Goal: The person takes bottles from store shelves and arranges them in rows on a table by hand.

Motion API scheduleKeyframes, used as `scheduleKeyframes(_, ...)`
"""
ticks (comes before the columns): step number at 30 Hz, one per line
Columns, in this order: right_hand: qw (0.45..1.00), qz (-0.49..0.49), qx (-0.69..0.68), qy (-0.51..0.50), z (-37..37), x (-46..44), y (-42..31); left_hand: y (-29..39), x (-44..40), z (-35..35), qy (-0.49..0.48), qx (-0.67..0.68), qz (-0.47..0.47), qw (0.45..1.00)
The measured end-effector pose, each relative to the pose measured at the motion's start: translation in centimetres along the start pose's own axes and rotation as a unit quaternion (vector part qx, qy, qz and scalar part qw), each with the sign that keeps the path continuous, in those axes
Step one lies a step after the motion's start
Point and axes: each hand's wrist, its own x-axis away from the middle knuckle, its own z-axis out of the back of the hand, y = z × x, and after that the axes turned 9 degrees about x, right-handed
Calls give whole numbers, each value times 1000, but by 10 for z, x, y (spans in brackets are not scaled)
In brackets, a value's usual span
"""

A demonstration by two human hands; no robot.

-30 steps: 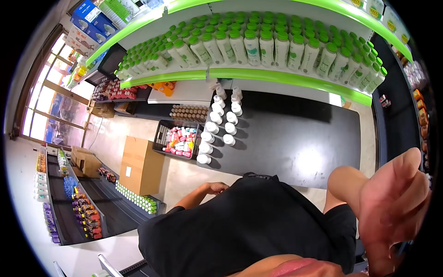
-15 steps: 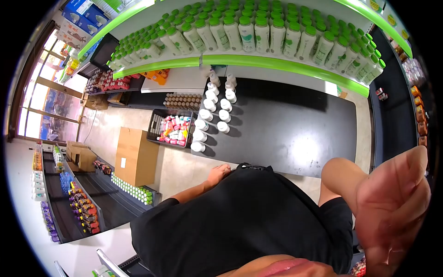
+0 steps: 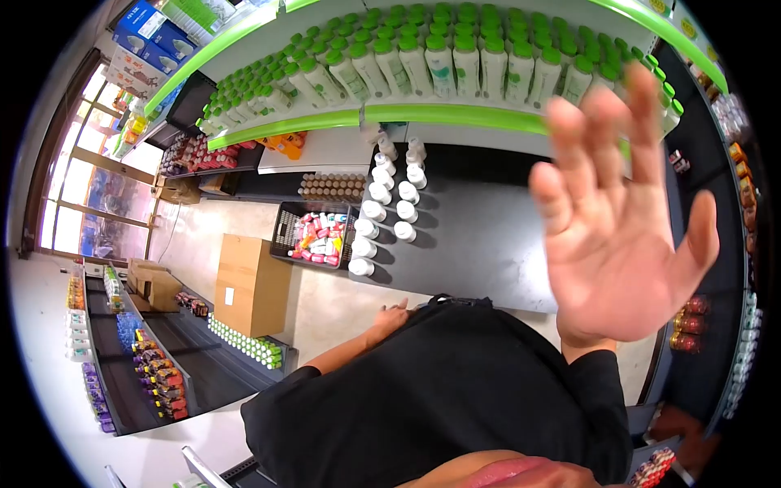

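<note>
My right hand (image 3: 614, 236) is raised close to the camera, palm toward me and fingers spread, with nothing in it. It covers the right part of the black table (image 3: 480, 236) and some of the shelf behind. Low by my waist, my left hand (image 3: 392, 316) shows small, fingers partly stretched, near the table's front edge and apparently empty. Two rows of white bottles (image 3: 374, 211) stand upright on the table's left part, out of reach of both hands.
Above the table, a green-edged shelf (image 3: 317, 119) holds many green-capped bottles (image 3: 440, 69). Left of the table are a black crate (image 3: 281, 232) of colourful bottles and a tall cardboard box (image 3: 244, 285). Stocked shelving (image 3: 138, 366) stands lower left, more racks at right.
My right hand has swung up and inward from the lower right, its fingers now spread. The left hand stays by my waist, its fingers less curled. The view has shifted slightly.
</note>
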Motion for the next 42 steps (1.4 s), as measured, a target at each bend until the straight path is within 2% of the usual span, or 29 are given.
scheduleKeyframes(2,997,-54,-58,-4,-7,-6,9,-38,-19,-37,-22,132,-15,991)
scheduleKeyframes(6,980,-141,-136,-25,-18,-16,24,6,15,13,-24,206,-84,975)
scheduleKeyframes(8,972,-167,-162,-30,-22,-16,31,-10,7,-2,-44,236,-91,966)
scheduleKeyframes(10,965,-180,-185,-34,-26,-18,39,-40,-8,-28,-7,192,-144,971)
scheduleKeyframes(13,957,-193,-212,-38,-27,-18,45,-72,-37,-67,99,140,-232,957)
scheduleKeyframes(16,950,-205,-232,-39,-27,-20,48,-45,-58,-57,155,211,-281,923)
scheduleKeyframes(17,948,-208,-239,-37,-27,-21,48,29,4,34,48,-48,-226,972)
scheduleKeyframes(19,943,-212,-255,-39,-26,-20,46,3,-30,-6,40,-86,-200,975)
scheduleKeyframes(20,939,-214,-265,-38,-26,-21,46,6,-34,-4,36,-106,-187,976)
scheduleKeyframes(21,937,-214,-273,-41,-27,-22,44,5,-18,8,52,94,-186,977)
scheduleKeyframes(24,929,-214,-299,-44,-24,-23,43,-10,-38,-34,20,-80,-69,994)
scheduleKeyframes(27,920,-213,-324,-48,-21,-23,41,-3,-40,-45,41,-193,-19,980)
scheduleKeyframes(31,918,-206,-338,-40,-10,-14,42,-7,-31,-23,12,-116,-60,991)
scheduleKeyframes(33,935,-194,-296,-12,11,5,59,-9,-24,-6,-8,-84,-87,993)
scheduleKeyframes(34,955,-183,-232,0,30,26,78,-7,-22,-3,5,-85,-82,993)
scheduleKeyframes(35,971,-216,-90,54,49,54,92,-5,-18,-2,17,-86,-78,993)
scheduleKeyframes(36,961,-261,76,51,75,87,109,-4,-15,-3,29,-88,-75,993)
scheduleKeyframes(37,943,-274,177,71,99,131,130,-5,-10,-7,76,-78,-102,989)
scheduleKeyframes(38,883,-359,278,118,115,175,140,-4,-7,-8,115,-27,-117,986)
scheduleKeyframes(39,799,-427,410,111,140,234,152,-3,-5,-7,152,26,-133,979)
scheduleKeyframes(40,692,-486,526,91,167,315,161,-1,-2,-4,187,78,-148,968)
scheduleKeyframes(41,596,-520,608,68,187,411,165,2,2,4,170,140,-168,961)
scheduleKeyframes(42,529,-628,568,54,201,502,164,5,6,14,151,200,-187,950)
